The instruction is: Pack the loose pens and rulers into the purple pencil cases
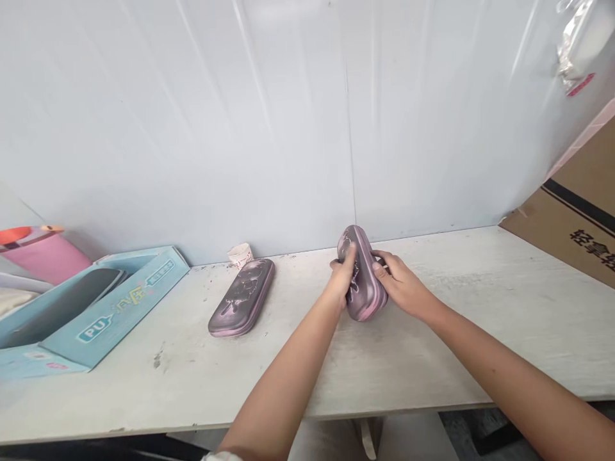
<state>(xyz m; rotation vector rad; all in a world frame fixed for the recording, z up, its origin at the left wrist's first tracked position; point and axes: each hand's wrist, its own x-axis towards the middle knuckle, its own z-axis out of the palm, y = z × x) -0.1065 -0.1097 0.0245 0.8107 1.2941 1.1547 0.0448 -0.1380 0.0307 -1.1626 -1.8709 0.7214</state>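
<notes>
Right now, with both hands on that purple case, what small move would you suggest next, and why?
I'd probably lay the purple-pink hard-shell case flat on the table: the left hand and right hand hold it tilted up on end, while a matching case already lies flat to its left.

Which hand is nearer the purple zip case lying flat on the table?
Left: the left hand sits to the right of the purple zip case; the right hand is farther right, past the held case.
</notes>
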